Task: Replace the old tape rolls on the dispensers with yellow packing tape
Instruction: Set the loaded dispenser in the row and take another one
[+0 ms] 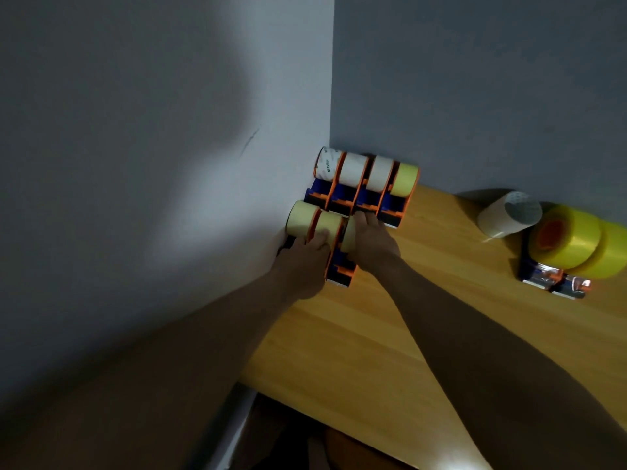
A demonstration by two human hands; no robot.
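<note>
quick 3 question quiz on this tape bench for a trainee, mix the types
1. True or false: every roll in the back row of dispensers is yellow.
2. Which hand rests on the front row? A) left only B) right only C) both
3. Fill in: the loose white roll lies on the table just left of two ____ rolls.

Key
1. False: three rolls are white, and only the rightmost one is yellow.
2. C: the left hand and the right hand are both on it.
3. yellow
</note>
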